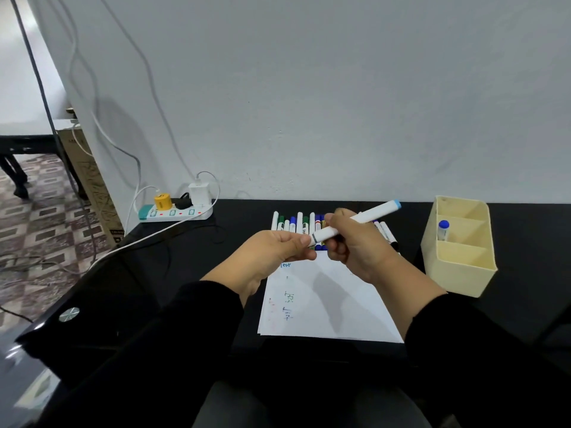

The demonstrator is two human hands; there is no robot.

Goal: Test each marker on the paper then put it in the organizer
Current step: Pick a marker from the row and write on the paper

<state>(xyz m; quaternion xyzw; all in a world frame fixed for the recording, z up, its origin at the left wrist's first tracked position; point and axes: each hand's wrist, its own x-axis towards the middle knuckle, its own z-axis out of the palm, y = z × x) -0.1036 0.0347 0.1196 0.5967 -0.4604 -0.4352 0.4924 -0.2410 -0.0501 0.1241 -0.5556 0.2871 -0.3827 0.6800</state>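
Note:
A white marker point(370, 215) with a light-blue end is held above the paper, tilted up to the right. My right hand point(352, 245) grips its barrel. My left hand point(278, 247) pinches its near end, where the cap is. The white paper point(333, 304) lies on the black table and carries blue, green and faint red scribbles. A row of several markers point(296, 225) lies beyond the paper, partly hidden by my hands. The cream organizer point(460, 261) stands at the right, with one blue-capped marker point(443, 230) upright in its far compartment.
A power strip point(174, 211) with plugs, a white charger and cables sits at the back left of the black table point(185, 273). The wall rises right behind the table. The table's left edge drops to a patterned floor.

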